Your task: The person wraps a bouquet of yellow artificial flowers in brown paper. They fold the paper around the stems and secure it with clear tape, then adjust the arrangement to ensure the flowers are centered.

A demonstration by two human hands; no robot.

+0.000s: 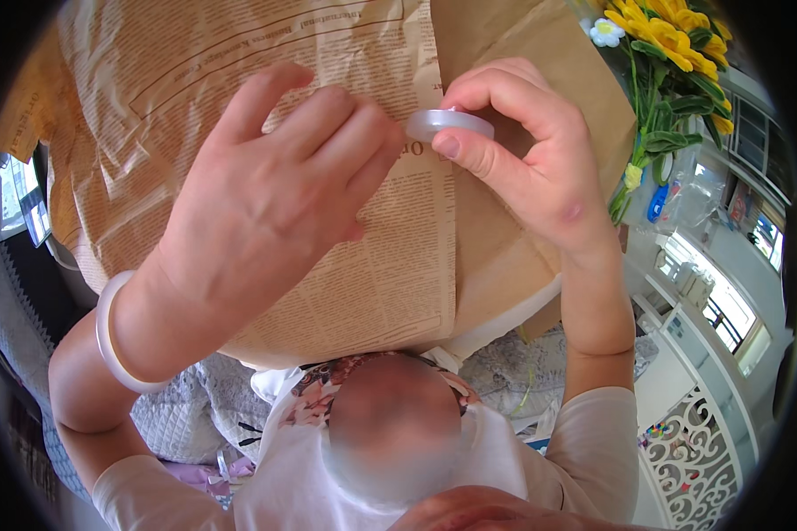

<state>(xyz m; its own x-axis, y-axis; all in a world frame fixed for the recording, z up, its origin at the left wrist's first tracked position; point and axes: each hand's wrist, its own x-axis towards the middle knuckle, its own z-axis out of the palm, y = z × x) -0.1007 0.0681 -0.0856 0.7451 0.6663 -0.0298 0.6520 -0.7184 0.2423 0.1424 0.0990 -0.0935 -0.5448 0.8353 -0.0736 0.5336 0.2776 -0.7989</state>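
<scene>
My right hand pinches a narrow, shiny white roll, of ribbon or tape, between thumb and fingers, seen nearly edge-on. Close to its left side is my left hand, back up and fingers curled, with a pale bangle on the wrist. Its fingertips are turned away, so whether it holds the roll's loose end cannot be told. Beneath both hands spreads brown wrapping paper with newspaper print, creased at the upper left. Plain brown paper lies to its right.
Yellow and white artificial flowers with green stems lie at the upper right, beside clear plastic wrap and a small blue object. Grey quilted fabric is near the body. A white scrollwork panel stands at the lower right.
</scene>
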